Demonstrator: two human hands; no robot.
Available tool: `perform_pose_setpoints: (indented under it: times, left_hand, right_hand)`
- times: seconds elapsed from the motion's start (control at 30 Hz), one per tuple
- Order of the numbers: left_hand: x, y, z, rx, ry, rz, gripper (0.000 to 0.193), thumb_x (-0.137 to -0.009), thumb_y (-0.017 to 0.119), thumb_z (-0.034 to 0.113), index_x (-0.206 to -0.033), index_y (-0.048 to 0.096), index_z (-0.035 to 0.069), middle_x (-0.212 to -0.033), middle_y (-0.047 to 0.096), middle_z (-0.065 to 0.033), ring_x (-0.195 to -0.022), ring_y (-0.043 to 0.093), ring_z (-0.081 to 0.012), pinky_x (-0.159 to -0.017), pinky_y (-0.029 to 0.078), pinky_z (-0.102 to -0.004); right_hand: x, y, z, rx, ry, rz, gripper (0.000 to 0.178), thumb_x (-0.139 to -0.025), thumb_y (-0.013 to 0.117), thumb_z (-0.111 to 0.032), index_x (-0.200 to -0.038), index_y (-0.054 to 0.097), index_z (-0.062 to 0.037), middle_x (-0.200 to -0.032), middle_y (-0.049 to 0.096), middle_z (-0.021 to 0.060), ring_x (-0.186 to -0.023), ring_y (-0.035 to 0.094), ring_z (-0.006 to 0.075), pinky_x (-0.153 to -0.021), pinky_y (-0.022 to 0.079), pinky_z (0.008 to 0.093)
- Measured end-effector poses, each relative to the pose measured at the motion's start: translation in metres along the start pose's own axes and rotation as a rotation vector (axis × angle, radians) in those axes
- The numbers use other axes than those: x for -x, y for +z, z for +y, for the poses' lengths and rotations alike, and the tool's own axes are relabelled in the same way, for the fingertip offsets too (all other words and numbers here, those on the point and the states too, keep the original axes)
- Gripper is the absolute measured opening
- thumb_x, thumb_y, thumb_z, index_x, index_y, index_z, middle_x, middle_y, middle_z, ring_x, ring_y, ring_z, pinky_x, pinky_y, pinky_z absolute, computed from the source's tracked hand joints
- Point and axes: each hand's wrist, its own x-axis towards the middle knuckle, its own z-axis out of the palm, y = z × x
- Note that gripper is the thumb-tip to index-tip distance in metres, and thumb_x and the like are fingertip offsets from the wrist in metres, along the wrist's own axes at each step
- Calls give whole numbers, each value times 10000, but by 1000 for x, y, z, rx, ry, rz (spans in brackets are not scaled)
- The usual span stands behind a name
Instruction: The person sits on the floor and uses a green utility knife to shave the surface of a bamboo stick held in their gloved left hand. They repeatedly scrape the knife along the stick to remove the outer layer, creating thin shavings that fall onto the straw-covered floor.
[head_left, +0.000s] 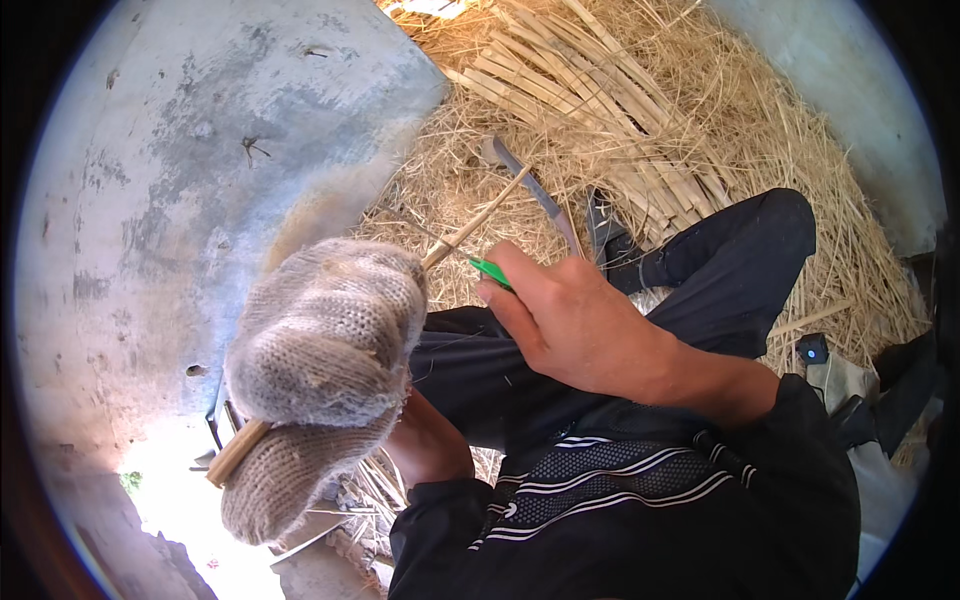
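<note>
My left hand [325, 335] wears a grey knit glove and is wrapped round a thin, pale wooden or bamboo stick [492, 205]. The stick slants through the fist. One end sticks out at lower left, and the longer tapered end points up and right. Bare and closed, my right hand [590, 325] pinches a small knife by its green handle [490, 271]. Its narrow blade crosses the stick just beyond the glove, seemingly touching it. The glove hides the stick's middle.
A large dark-bladed knife [540, 190] lies on straw-like shavings [790, 150] ahead. Beyond it is a pile of split strips [600, 100]. A worn whitish wall [150, 150] rises at left. My bent leg [740, 255] is at right, near a small black device [813, 348].
</note>
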Motion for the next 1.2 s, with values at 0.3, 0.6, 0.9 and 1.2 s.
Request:
perform_pose_setpoints:
  times: [0.3,0.6,0.9,1.2]
  left_hand:
    - [5,-1,1,-4,35,-7,757,-710,426,864,-616,469,114,-450,309,47,-327,295,-93,-299,268,-241]
    - [17,17,3,-76,51,360,757,-695,453,838,-697,507,84,-472,320,19,-371,244,-91,-341,197,-255]
    - [18,24,8,-243,110,588,711,-760,422,812,-660,435,108,-483,260,52,-407,188,-66,-371,165,-242]
    - [30,22,-19,-272,92,763,752,-726,390,861,-706,485,115,-504,305,40,-400,255,-65,-357,207,-228]
  right_hand:
    - [0,25,36,456,-28,59,170,-943,550,-161,-954,508,3,-645,584,205,-574,619,365,-494,476,436]
    - [24,-2,40,-135,60,-13,273,-965,510,-245,-996,524,26,-674,568,260,-605,588,397,-575,428,462]
    - [23,1,10,-53,-82,22,397,-983,499,-223,-1300,455,14,-675,598,248,-603,601,410,-561,446,472]
    - [17,18,37,-9,135,-37,309,-988,490,-228,-1203,463,-7,-642,591,245,-598,595,437,-554,437,499]
